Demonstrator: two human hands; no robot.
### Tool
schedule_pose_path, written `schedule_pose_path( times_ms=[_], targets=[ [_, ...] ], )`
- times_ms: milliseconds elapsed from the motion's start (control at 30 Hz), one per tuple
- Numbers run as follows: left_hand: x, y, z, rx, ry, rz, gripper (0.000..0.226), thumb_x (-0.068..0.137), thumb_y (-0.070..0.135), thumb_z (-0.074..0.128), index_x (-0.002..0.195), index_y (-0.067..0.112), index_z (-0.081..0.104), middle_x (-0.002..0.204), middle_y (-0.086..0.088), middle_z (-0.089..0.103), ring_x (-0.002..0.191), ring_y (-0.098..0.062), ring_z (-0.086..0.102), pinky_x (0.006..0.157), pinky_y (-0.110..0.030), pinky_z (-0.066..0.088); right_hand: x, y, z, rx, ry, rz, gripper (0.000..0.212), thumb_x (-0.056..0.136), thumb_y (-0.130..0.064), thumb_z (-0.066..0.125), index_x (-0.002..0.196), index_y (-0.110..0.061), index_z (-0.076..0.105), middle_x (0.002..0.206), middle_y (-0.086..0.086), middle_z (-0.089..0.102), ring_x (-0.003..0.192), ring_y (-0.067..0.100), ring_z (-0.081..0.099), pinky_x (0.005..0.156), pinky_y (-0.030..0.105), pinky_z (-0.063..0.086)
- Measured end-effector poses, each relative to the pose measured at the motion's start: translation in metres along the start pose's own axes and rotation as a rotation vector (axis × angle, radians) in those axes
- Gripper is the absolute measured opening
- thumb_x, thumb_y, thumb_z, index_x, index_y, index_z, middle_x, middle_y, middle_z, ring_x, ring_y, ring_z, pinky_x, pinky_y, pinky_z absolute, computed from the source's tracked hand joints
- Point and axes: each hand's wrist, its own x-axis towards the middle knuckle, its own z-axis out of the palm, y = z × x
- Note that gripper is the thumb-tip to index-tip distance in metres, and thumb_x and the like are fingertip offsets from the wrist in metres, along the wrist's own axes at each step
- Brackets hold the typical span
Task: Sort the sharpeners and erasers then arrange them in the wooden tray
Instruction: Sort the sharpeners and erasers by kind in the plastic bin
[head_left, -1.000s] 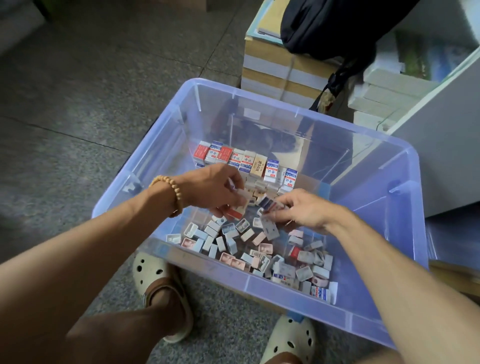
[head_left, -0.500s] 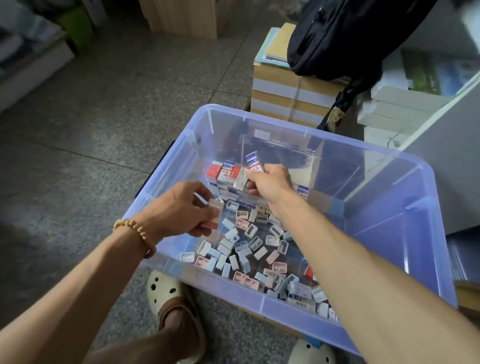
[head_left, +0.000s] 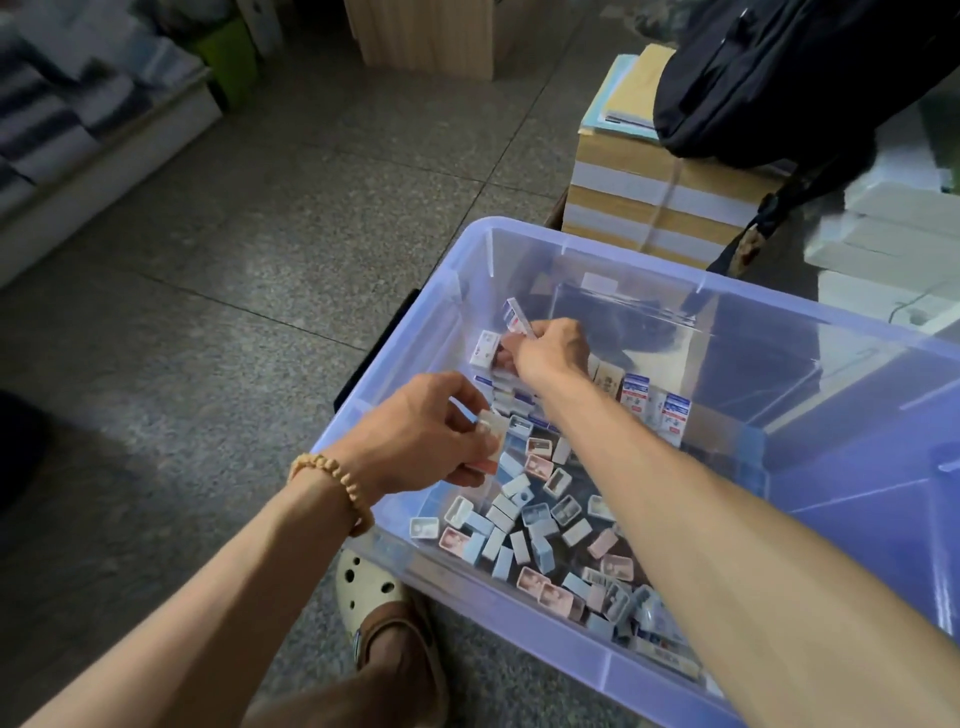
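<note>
A: Where are the erasers and sharpeners?

B: All inside the clear plastic bin that fills the right half of the frame. Boxed erasers stand in a row near the middle of the bin; loose sharpeners lie scattered at lower centre. No wooden tray shows anywhere.

A: And the hands?

B: The right hand, at frame centre, has its fingers curled round a few erasers, one eraser box sticking up above the knuckles. The left hand, just below and to the left, pinches a small stack of pale erasers between thumb and fingertips. A bead bracelet sits on that wrist.

A: Which step is this?

B: Sorting, I'd judge: erasers gathered and stood in the row, sharpeners left apart. Next calls for setting the held boxes upright at the row's left end without toppling the neighbours.

A: What changed over the last second?

B: The right hand went from the loose pile up to the row, carrying boxes. The left hand kept its pinch. The view swung left, so more grey floor shows, and the black bag on the stacked paper sits at upper right.
</note>
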Motion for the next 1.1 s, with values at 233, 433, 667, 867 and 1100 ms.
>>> schedule_pose_path(
  times_ms=[233,433,667,867,1100],
  targets=[
    [0.007,0.006,0.002,0.054,0.027,-0.022,0.034,0.085,-0.004,0.069,0.114,0.006,0.055,0.090,-0.014,0.070,0.081,-0.029,0.073,0.081,-0.041,0.060,-0.031,0.008,-0.047,-0.011,-0.065,-0.079,0.035,0.096,-0.036,0.051,0.068,-0.016,0.054,0.065,0.005,0.051,0.065,0.023,0.051,0.065,0.041,0.050],
    [0.022,0.011,0.014,0.168,0.056,0.056,0.034,0.086,-0.002,0.068,0.114,0.014,0.056,0.082,-0.012,0.069,0.077,-0.028,0.073,0.076,-0.038,0.061,-0.042,0.016,-0.089,-0.028,-0.055,-0.051,0.031,0.098,-0.018,0.049,0.099,0.009,0.064,0.078,0.011,0.058,0.067,0.018,0.054,0.060,0.031,0.046],
    [0.073,0.026,0.025,0.308,0.169,0.195,0.048,0.078,-0.012,0.070,0.118,0.008,0.054,0.075,0.002,0.059,0.061,-0.010,0.057,0.050,-0.014,0.050,-0.039,0.037,-0.110,0.019,-0.016,-0.028,0.018,0.100,-0.017,0.056,0.095,-0.010,0.071,0.092,0.004,0.072,0.067,0.010,0.063,0.067,0.029,0.059],
    [0.113,0.021,0.031,0.724,0.303,0.332,0.052,0.080,0.007,0.074,0.129,0.013,0.056,0.118,-0.016,0.053,0.100,-0.031,0.055,0.084,-0.035,0.049,-0.036,0.039,-0.101,0.017,-0.043,-0.068,0.019,0.098,-0.017,0.056,0.082,-0.020,0.066,0.088,0.007,0.072,0.074,0.018,0.067,0.079,0.040,0.060],
    [0.112,0.013,0.033,1.052,0.354,0.413,0.046,0.081,0.002,0.073,0.124,0.006,0.059,0.122,-0.018,0.048,0.094,-0.039,0.059,0.078,-0.040,0.052,-0.035,0.040,-0.092,0.006,-0.063,-0.058,0.017,0.092,-0.015,0.060,0.088,-0.006,0.074,0.091,0.017,0.074,0.086,0.032,0.071,0.078,0.050,0.059]
  ],
)
